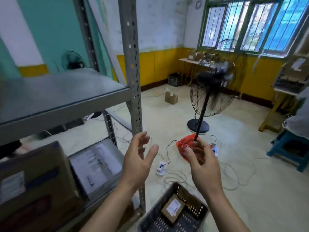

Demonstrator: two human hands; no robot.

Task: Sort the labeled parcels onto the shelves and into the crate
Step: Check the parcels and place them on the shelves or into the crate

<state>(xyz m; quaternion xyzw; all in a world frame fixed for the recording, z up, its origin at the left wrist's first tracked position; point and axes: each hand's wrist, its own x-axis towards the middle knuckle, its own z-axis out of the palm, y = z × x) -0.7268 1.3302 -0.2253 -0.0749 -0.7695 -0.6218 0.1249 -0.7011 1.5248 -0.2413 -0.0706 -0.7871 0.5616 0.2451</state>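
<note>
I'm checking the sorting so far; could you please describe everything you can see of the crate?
The crate is a dark grey plastic basket with perforated walls, sitting on the floor at the foot of the shelf post, below both hands. One flat brown parcel with a white label lies tilted inside it. Neither hand touches it.

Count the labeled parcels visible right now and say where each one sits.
3. A large cardboard box and a flat parcel with a white label sit on the lower shelf; a small brown parcel lies in the grey crate. More may be hidden.
</note>
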